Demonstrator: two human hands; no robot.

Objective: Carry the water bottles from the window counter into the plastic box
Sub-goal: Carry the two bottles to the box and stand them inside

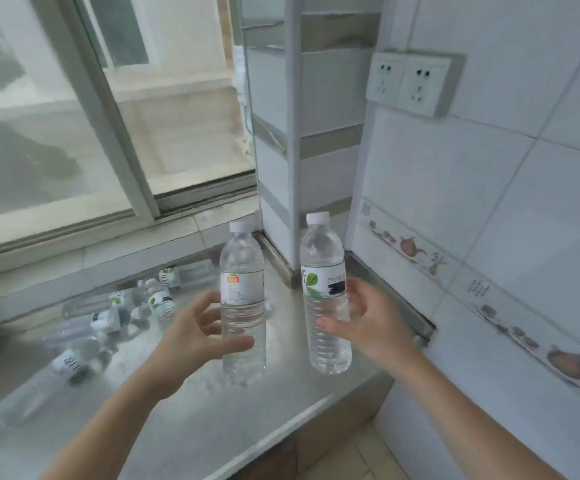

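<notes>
Two clear water bottles with white caps stand upright on the steel window counter [191, 420]. The left bottle [242, 271] has an orange-marked label. My left hand [195, 336] cups it loosely with spread fingers, the thumb lying across its front. The right bottle [323, 258] has a green-leaf label. Spread around it is my right hand [368, 323], thumb tip in front, fingers behind, a gap at the palm. Several more bottles [108, 317] lie on their sides at the left of the counter. No plastic box is in view.
A sliding window [74, 133] runs along the back of the counter. A white tiled pillar [295, 150] stands right behind the two bottles. The tiled wall on the right carries a double socket [410, 81]. The counter's front edge drops to a tiled floor [358, 455].
</notes>
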